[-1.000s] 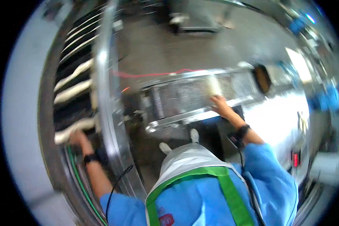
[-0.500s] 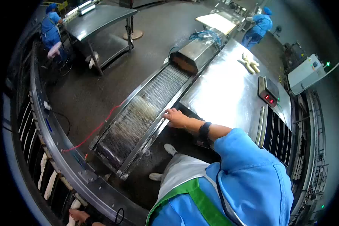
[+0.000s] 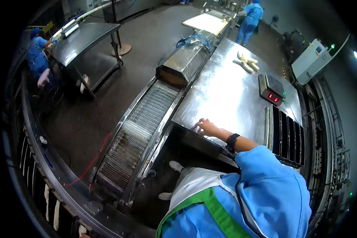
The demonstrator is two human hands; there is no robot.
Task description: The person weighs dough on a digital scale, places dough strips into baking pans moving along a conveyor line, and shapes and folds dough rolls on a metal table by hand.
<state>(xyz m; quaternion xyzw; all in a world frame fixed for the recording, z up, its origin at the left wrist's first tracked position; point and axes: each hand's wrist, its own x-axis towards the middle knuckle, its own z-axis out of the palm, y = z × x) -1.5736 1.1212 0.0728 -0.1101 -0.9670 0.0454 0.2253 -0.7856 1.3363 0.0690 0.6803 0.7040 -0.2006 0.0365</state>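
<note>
My right hand (image 3: 207, 127) is over the near edge of the steel table (image 3: 202, 95), fingers bent and a little apart, tips touching or just above the metal. Nothing shows in its grasp. Of my left hand (image 3: 84, 236) only a sliver appears at the bottom left edge, beside a pale dough strip (image 3: 82, 229) in a dark tray slot; its fingers are hidden. Several pale dough pieces (image 3: 248, 62) lie at the table's far end. A scale (image 3: 271, 89) with red digits stands on the right, and a dark slotted tray (image 3: 286, 137) lies nearer me.
A mesh conveyor (image 3: 141, 133) with a metal hood (image 3: 188, 59) runs left of the table. A curved rail (image 3: 55, 168) with slotted trays sweeps along the left. One co-worker (image 3: 39, 53) stands at another steel table (image 3: 87, 39), another (image 3: 250, 22) beyond the dough.
My right hand has moved off the conveyor's side rail to the table's edge. My left hand has mostly slipped out of view at the bottom. The camera view has turned rightward.
</note>
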